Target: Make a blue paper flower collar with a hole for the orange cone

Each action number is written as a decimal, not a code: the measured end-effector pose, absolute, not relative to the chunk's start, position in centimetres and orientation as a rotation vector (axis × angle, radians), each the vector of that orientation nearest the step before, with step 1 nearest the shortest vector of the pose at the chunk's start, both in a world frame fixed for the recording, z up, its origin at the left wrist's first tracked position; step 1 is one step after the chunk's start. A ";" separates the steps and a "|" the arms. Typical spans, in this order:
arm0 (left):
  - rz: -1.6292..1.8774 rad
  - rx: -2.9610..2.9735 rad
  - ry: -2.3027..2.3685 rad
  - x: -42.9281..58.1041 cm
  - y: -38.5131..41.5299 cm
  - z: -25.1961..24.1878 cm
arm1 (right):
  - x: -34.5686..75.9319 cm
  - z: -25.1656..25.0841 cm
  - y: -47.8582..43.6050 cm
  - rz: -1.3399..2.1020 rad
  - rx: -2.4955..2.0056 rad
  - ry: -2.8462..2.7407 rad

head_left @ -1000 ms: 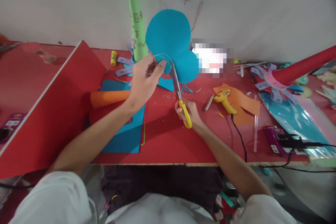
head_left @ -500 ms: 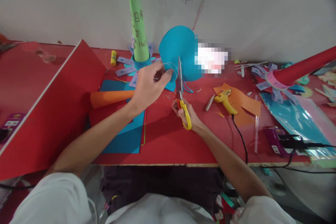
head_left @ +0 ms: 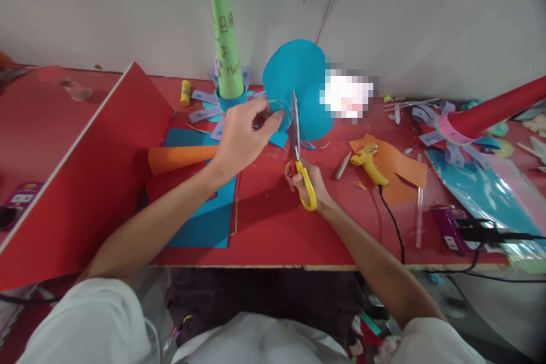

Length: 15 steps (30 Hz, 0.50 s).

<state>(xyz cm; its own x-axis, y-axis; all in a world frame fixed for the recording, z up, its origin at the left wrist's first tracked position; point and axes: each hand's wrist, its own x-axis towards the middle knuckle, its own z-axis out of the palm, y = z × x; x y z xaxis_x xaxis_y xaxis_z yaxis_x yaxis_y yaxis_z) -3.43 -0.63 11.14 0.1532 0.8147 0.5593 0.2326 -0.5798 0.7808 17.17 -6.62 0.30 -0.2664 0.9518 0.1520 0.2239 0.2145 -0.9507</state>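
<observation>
My left hand (head_left: 249, 133) pinches the near left edge of a rounded sheet of blue paper (head_left: 292, 65), held up over the table. A thin, pale curled line loops beside these fingertips; I cannot tell whether it is a cut paper edge. Scissors (head_left: 306, 185) with yellow and red handles are gripped in my right hand (head_left: 318, 182). Their blades point up and away, against the near part of the paper. The blades look nearly closed, and the paper between them cannot be made out.
A green paper cone (head_left: 228, 51) stands behind my left hand, near a yellow glue stick (head_left: 185, 92). An orange cone (head_left: 181, 159) lies over blue sheets (head_left: 205, 233). A red board (head_left: 98, 176) leans at left. Right lie a yellow glue gun (head_left: 370, 165), its cord and orange paper (head_left: 405, 165).
The blue paper has turned slightly, its lower right edge now reaching further down. Both hands keep their grips, and the whole view has shifted a little.
</observation>
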 end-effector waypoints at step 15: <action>1.392 1.774 0.913 -3.3 -1.2 11.7 | 17.5 1.0 -6.6 1.121 -1.145 -1.667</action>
